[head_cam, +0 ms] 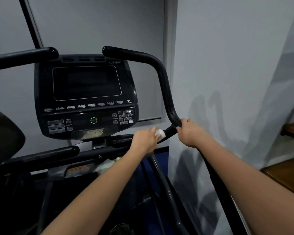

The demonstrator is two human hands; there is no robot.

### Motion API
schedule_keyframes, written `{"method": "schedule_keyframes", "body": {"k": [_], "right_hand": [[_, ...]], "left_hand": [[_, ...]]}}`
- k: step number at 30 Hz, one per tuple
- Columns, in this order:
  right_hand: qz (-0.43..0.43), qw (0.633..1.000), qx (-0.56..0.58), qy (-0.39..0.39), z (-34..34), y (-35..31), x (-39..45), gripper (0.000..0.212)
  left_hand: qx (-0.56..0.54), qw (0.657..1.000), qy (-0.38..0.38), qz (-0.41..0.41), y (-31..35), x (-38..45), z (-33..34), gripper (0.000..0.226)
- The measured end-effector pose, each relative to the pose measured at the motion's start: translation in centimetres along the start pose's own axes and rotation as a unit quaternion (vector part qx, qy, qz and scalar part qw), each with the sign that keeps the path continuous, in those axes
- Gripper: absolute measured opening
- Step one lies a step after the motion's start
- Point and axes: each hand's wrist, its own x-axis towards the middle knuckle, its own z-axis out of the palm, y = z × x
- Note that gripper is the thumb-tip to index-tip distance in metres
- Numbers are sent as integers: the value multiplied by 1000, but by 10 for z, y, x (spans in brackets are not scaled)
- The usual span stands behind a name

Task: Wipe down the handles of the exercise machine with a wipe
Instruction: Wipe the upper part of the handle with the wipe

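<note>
left hand (145,139) pinches white wipe (160,133) against lower bend of right handle (165,85), right hand (191,131) grips same bar just beside it; judged early: left handle (22,56) and lower grips appear still to do

Pale grey wall (227,48) with soft shadows, wooden steps (285,170) at right, blue floor (161,160) below

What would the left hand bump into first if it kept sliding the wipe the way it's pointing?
Probably the right hand. The left hand holds the white wipe on the black handle, aimed up along the bar, where the right hand grips just past a short bare stretch.
</note>
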Motion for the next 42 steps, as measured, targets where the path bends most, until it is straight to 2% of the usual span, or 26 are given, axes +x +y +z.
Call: {"method": "schedule_keyframes", "body": {"k": [4, 8, 11, 13, 17, 22, 25, 31, 40, 42], "right_hand": [[-1, 1000, -12, 5, -1, -1, -1, 41], [2, 1000, -9, 0, -2, -2, -3, 41], [3, 1000, -10, -2, -3, -2, -3, 39], [-2, 1000, -10, -1, -2, -1, -2, 38], [-7, 1000, -11, 2, 2, 1, 3, 37], [-6, 1000, -20, 0, 3, 1, 6, 38], [-5, 999, -32, -1, 0, -1, 4, 42], [-5, 1000, -24, 4, 0, 0, 3, 42], [10, 999, -35, 12, 5, 1, 9, 41], [11, 1000, -29, 6, 5, 1, 10, 42]], "left_hand": [[45, 999, -13, -13, -30, -15, -13, 58], [14, 999, -40, -34, -54, -23, -21, 73], [60, 997, -42, -25, -42, -15, -21, 60], [43, 997, -66, -7, -23, -3, -21, 49], [-9, 995, -100, -7, 15, 21, -16, 40], [-9, 997, -78, 17, 10, 13, -11, 38], [1, 997, -79, 3, -14, -6, -17, 42], [12, 992, -122, -12, -60, -37, -35, 40], [64, 993, -66, 69, 1, 6, -5, 37], [58, 993, -56, 81, -1, 2, -1, 43]]}}
